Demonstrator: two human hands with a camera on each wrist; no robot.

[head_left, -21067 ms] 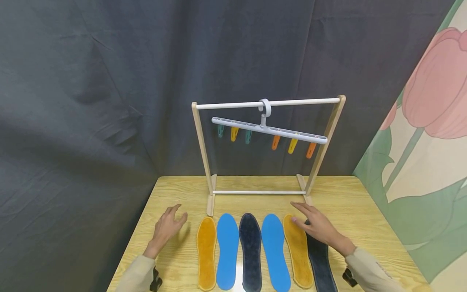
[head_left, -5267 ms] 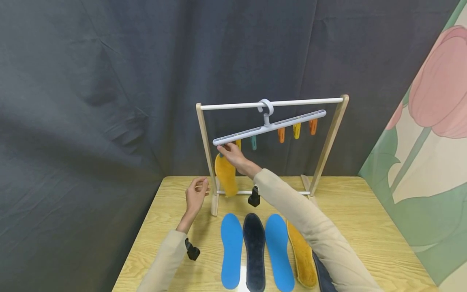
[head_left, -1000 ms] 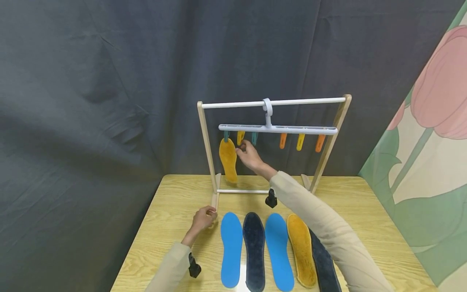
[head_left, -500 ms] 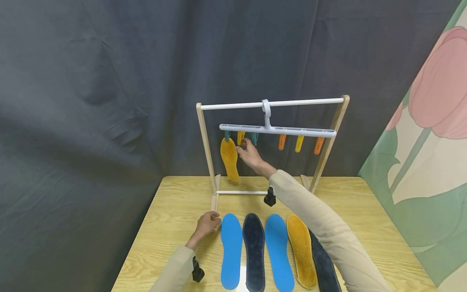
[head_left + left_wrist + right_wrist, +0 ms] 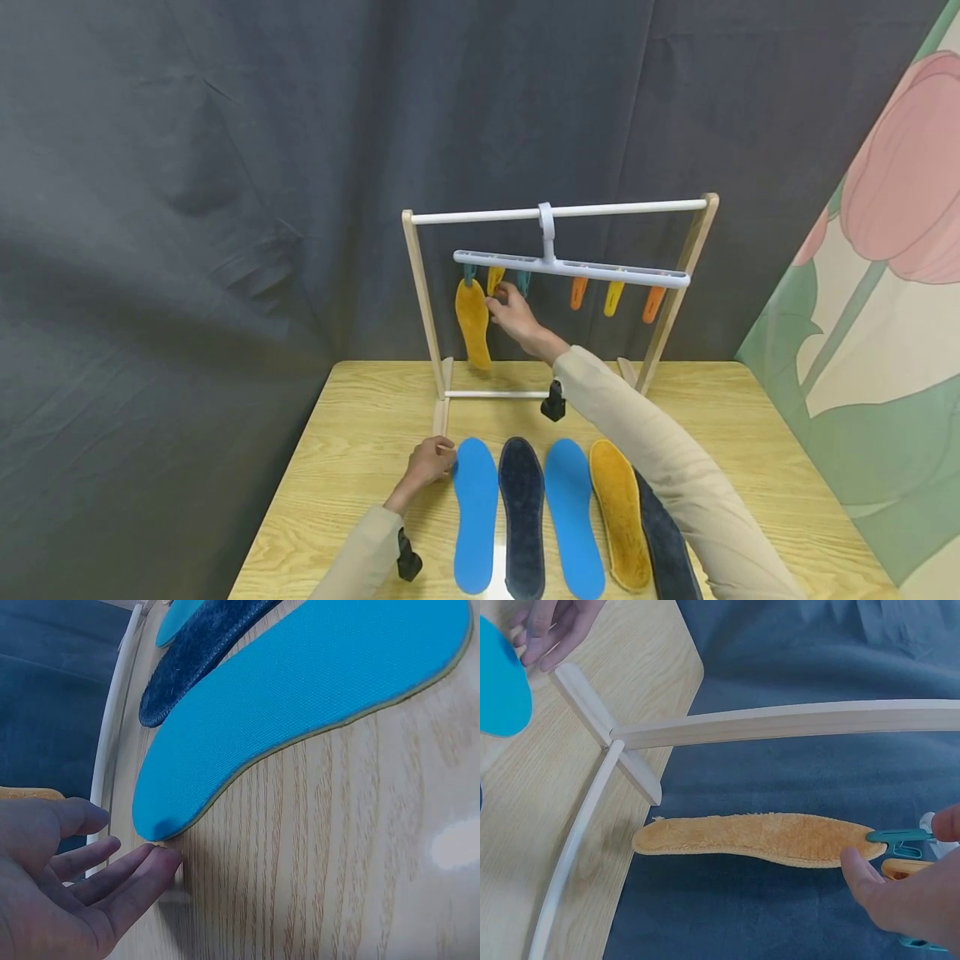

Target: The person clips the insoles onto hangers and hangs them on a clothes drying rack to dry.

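Fingers (image 5: 142, 889) loose, the left hand (image 5: 431, 459) is beside a blue insole (image 5: 476, 521); right hand (image 5: 516, 317) at yellow clip (image 5: 495, 277), pinch unclear.

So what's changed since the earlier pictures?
One fuzzy orange insole now hangs from a teal plastic clip on the grey plastic hanger, up off the wooden table. The right hand has moved from that clip to the yellow plastic clip beside it. The left hand has moved right, to the tip of a flat blue insole. The other insoles and the wooden rack stayed put.

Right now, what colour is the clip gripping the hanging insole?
Teal clip, clearest in the right wrist view.
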